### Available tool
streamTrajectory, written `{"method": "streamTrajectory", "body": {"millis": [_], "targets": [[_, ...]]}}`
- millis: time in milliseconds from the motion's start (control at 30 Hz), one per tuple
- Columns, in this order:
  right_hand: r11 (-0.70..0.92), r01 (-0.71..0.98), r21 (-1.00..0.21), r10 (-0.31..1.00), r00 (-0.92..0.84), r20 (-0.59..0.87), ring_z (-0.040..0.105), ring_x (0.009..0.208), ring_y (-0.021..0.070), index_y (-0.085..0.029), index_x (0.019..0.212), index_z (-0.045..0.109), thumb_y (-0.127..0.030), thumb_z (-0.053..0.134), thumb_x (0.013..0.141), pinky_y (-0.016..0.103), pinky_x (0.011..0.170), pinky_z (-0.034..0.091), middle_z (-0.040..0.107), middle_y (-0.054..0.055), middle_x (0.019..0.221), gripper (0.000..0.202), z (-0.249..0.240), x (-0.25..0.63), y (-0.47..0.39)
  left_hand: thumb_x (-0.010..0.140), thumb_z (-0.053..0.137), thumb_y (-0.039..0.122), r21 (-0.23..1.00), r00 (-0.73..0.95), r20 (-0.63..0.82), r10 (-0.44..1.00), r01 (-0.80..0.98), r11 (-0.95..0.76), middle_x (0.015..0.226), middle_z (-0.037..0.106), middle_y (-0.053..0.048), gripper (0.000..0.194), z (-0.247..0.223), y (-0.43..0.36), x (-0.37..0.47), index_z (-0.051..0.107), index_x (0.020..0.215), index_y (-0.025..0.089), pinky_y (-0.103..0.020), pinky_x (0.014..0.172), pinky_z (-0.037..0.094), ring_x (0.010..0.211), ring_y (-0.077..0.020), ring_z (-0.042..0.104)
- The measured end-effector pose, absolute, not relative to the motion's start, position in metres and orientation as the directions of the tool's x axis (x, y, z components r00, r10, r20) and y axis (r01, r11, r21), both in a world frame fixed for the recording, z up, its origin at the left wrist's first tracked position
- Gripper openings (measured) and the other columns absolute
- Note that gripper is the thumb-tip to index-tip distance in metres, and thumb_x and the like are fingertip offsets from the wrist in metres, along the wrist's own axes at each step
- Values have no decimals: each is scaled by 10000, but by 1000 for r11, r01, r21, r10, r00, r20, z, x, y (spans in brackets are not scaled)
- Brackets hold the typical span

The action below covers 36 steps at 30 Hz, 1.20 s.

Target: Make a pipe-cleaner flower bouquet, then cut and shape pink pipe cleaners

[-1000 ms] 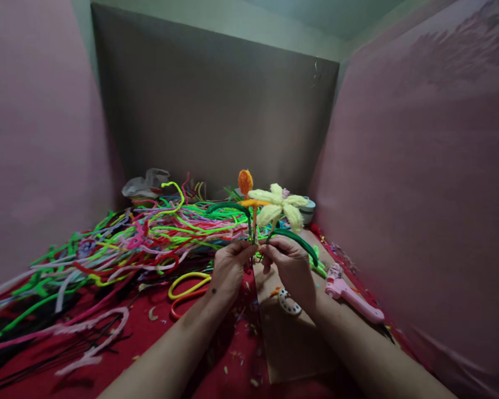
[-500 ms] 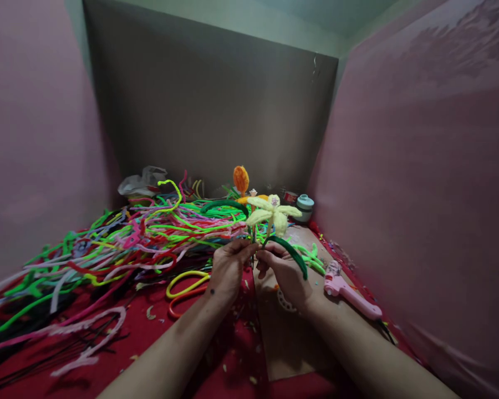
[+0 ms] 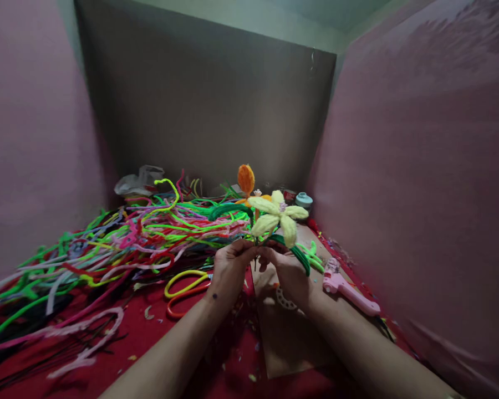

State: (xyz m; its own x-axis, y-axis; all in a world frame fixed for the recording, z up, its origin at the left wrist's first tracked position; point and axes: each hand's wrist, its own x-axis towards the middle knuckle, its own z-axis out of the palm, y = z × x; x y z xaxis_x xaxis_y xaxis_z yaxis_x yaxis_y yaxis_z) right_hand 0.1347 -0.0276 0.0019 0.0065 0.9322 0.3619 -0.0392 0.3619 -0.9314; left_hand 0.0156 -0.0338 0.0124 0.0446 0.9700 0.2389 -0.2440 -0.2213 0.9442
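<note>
Head view: left hand (image 3: 229,270) and right hand (image 3: 290,272) are pinching thin dark stems (image 3: 255,264), slackening risking twisting the fuzzy yellow star-shaped flower (image 3: 281,215) at one o'clock.

A red cloth (image 3: 149,330) — strewn with scraps (image 3: 148,313) — bears tangled fuzzy stems (image 3: 183,224), scissors (image 3: 186,273) and a brown board (image 3: 283,352)

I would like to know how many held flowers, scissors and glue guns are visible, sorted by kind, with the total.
Pale yellow flower: 1
Orange flower: 1
Scissors: 1 pair
Pink glue gun: 1
Total: 4
</note>
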Motion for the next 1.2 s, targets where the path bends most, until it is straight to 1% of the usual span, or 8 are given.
{"method": "streamTrajectory", "body": {"millis": [200, 367, 467, 667, 767, 867, 967, 1200], "targets": [[234, -149, -961, 972, 5, 236, 466, 441, 84, -158, 627, 594, -280, 638, 684, 217, 453, 356, 526, -33, 509, 142, 5, 137, -26, 577, 729, 271, 950, 26, 235, 972, -217, -224, 535, 518, 44, 182, 9, -31, 18, 600, 536, 150, -221, 555, 335, 553, -84, 415], [252, -73, -965, 968, 15, 251, 471, 456, 81, -156, 600, 600, -283, 647, 686, 218, 481, 351, 545, -26, 512, 161, 10, 140, -31, 566, 719, 255, 933, -17, 285, 958, -224, -282, 553, 532, 38, 163, 9, -32, 20, 604, 514, 153, -221, 550, 349, 539, -81, 424], [279, -16, -960, 960, 2, 279, 471, 478, 79, -155, 569, 594, -282, 633, 710, 214, 499, 351, 535, -25, 505, 193, 11, 141, -34, 551, 723, 259, 936, -14, 251, 968, -252, -247, 549, 552, 34, 136, 10, -33, 22, 641, 551, 150, -223, 544, 356, 522, -79, 419], [273, -95, -957, 961, -21, 276, 453, 450, 83, -149, 619, 609, -295, 666, 698, 216, 449, 333, 533, -25, 520, 176, 4, 143, -29, 573, 717, 273, 942, 11, 270, 963, -213, -261, 566, 573, 30, 142, 10, -34, 21, 664, 603, 145, -216, 553, 373, 550, -86, 428], [314, -111, -943, 946, -43, 320, 401, 434, 70, -146, 600, 601, -273, 657, 702, 208, 421, 294, 492, -36, 500, 172, 2, 143, -27, 614, 680, 228, 934, 8, 322, 947, -163, -317, 532, 527, 45, 123, 9, -35, 21, 619, 542, 150, -206, 567, 375, 560, -84, 436], [338, -118, -934, 937, -49, 345, 381, 441, 75, -156, 586, 589, -269, 637, 711, 209, 407, 273, 455, -44, 482, 174, 2, 143, -27, 624, 655, 213, 937, 33, 295, 955, -205, -283, 537, 542, 47, 120, 10, -35, 22, 600, 536, 153, -214, 610, 401, 580, -95, 479], [367, -36, -930, 930, -26, 368, 373, 454, 78, -165, 553, 566, -270, 617, 723, 216, 431, 284, 439, -48, 474, 206, 3, 141, -31, 616, 653, 233, 936, 68, 265, 962, -258, -239, 551, 570, 38, 121, 12, -36, 24, 602, 539, 154, -233, 636, 418, 589, -109, 501], [424, 167, -890, 889, 109, 444, 358, 508, 82, -169, 511, 519, -274, 616, 718, 230, 522, 322, 426, -52, 507, 251, 17, 136, -45, 635, 626, 238, 941, 32, 295, 955, -182, -285, 681, 612, 1, 89, 0, -32, 22, 662, 656, 159, -259, 719, 419, 722, -146, 515]]}}
